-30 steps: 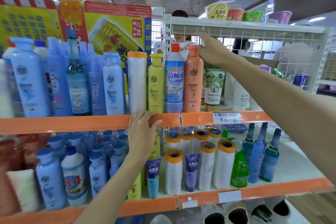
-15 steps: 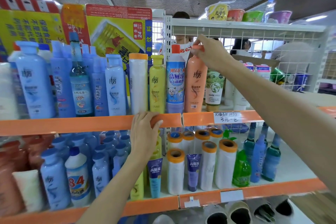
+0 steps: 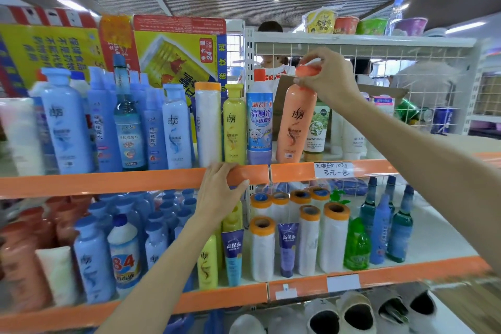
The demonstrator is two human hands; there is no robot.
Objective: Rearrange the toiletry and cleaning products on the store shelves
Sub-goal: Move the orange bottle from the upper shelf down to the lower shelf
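Observation:
An orange shampoo bottle (image 3: 295,122) stands tilted at the front of the upper shelf (image 3: 108,182), its base near the edge. My right hand (image 3: 329,76) grips its orange cap from above. To its left stand a blue-and-white cleaner bottle (image 3: 259,125), a yellow bottle (image 3: 234,125) and a white roll with an orange cap (image 3: 208,122). My left hand (image 3: 219,190) rests on the orange front rail of the upper shelf, fingers curled over it. Blue bottles (image 3: 65,122) fill the upper shelf's left side.
A green-labelled tube (image 3: 315,130) stands behind the orange bottle. The lower shelf (image 3: 406,271) holds blue bottles, white rolls, tubes and green bottles. A white wire rack (image 3: 379,43) carries noodle cups on top. Yellow boxes stand at the back left. A person stands behind the shelves.
My right hand has closed on the orange bottle's cap and pulled it up and to the right, so the bottle leans away from the cleaner bottle. The left hand stays on the rail.

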